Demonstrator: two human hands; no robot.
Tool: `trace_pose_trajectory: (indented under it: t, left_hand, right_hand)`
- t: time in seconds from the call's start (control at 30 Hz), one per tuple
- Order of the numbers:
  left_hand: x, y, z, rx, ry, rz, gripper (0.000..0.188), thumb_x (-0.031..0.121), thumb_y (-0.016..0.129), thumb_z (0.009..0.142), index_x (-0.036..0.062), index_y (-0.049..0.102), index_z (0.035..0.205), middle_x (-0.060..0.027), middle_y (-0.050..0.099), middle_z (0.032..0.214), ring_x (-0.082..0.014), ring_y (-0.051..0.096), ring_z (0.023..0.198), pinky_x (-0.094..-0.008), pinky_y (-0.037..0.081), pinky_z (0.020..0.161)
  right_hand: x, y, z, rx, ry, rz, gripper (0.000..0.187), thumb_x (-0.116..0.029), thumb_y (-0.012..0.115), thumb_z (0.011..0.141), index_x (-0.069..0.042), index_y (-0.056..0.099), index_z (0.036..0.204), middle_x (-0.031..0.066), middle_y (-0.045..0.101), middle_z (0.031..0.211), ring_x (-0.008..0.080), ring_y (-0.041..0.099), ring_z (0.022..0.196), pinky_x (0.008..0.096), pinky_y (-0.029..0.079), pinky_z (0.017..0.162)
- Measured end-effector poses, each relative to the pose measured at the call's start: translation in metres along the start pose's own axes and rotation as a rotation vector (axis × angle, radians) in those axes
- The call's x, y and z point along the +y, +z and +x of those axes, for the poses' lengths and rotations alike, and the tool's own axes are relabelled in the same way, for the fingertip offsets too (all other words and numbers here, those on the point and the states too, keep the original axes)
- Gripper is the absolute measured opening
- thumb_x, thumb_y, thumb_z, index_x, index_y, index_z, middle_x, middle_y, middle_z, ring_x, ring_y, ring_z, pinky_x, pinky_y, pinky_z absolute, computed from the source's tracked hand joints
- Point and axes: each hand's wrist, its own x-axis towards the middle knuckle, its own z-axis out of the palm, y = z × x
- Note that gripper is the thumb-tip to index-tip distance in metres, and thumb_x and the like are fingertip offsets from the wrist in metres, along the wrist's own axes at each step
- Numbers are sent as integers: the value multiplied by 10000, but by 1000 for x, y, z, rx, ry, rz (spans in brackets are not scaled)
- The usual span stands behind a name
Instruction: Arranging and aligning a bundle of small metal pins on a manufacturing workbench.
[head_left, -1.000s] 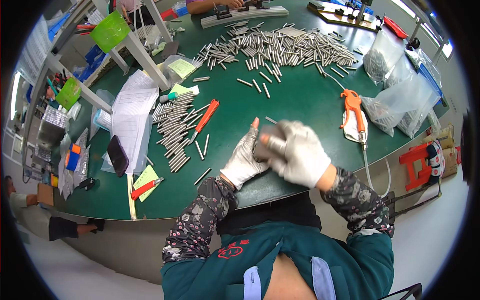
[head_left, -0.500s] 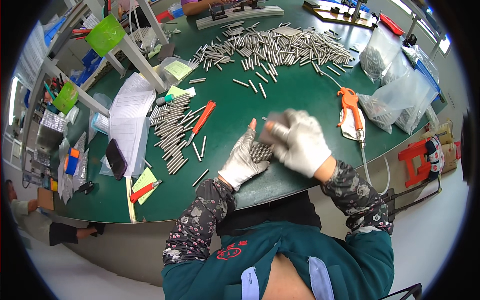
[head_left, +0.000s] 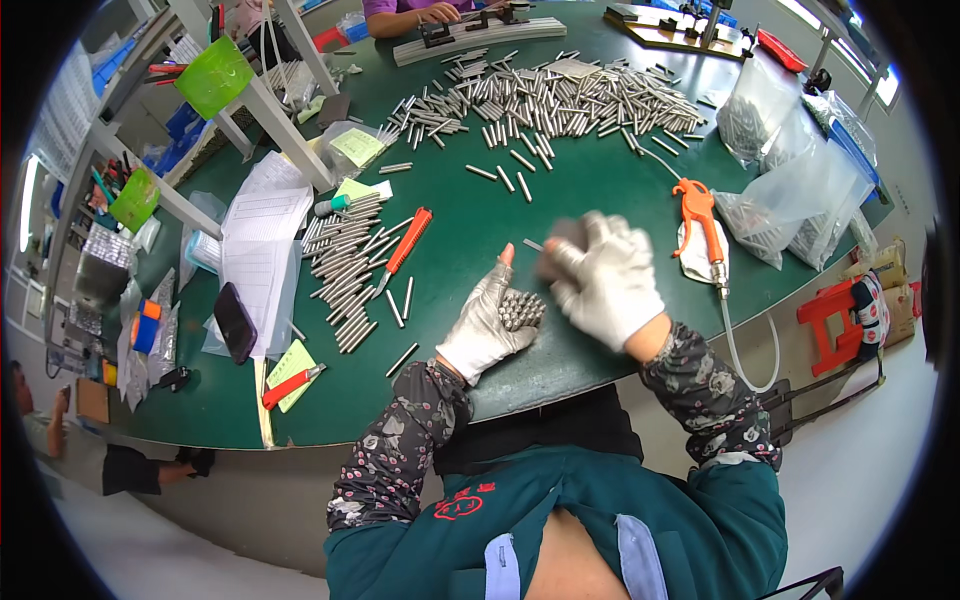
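My left hand (head_left: 476,332), in a pale work glove with bare fingertips, is closed around a bundle of short metal pins (head_left: 521,310). The pins' round ends show above the fingers. Just right of it, my right hand (head_left: 610,285), gloved the same way, grips a flat brownish-grey pad (head_left: 563,240), smeared by motion. The pad is apart from the bundle. One loose pin (head_left: 533,244) shows beside the pad on the green table (head_left: 440,190).
Rows of pins (head_left: 345,265) and an orange utility knife (head_left: 408,245) lie left. A large pin heap (head_left: 560,95) covers the far middle. At right are an orange air gun (head_left: 700,225) and bags of pins (head_left: 800,205). A co-worker's hand (head_left: 438,13) is at the far edge.
My right hand and the pad have lifted off the pin bundle and shifted slightly right, so the pin ends show more fully. My left hand stays in place. The co-worker's hand has come further into view.
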Motion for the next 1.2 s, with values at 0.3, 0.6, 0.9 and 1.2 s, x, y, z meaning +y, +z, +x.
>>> trace_pose_trajectory:
  t: [0.3,0.6,0.9,1.2]
  left_hand:
    - [-5,-3,-1,-26,22,266,1061,-118,656,635,222,60,1444,15,513,869,-54,497,764,-198,429,762]
    - [-14,-2,5,-98,217,453,1097,84,789,620,201,72,1442,-49,531,1071,-155,549,926,-267,450,847]
    - [-13,-10,-1,-136,313,556,1198,158,801,664,267,-128,1413,-86,525,1130,-162,555,958,-280,449,846]
    - [-5,-24,4,-288,420,806,1226,109,788,667,242,-191,1394,-151,504,1210,-247,529,1081,-323,390,939]
  right_hand:
    - [70,16,-30,238,116,-423,497,-313,705,635,-103,605,1075,141,513,1081,299,471,1035,417,394,863]
    - [-2,34,-32,-220,61,712,523,-161,720,685,-17,533,1151,173,627,882,272,628,796,325,489,710]
    - [-9,39,-27,-233,56,711,468,-155,722,675,-46,570,1104,152,636,866,273,630,778,333,493,698]
    - [-7,36,-26,-274,77,725,467,-141,710,680,-44,561,1112,146,637,856,272,633,787,333,494,702]
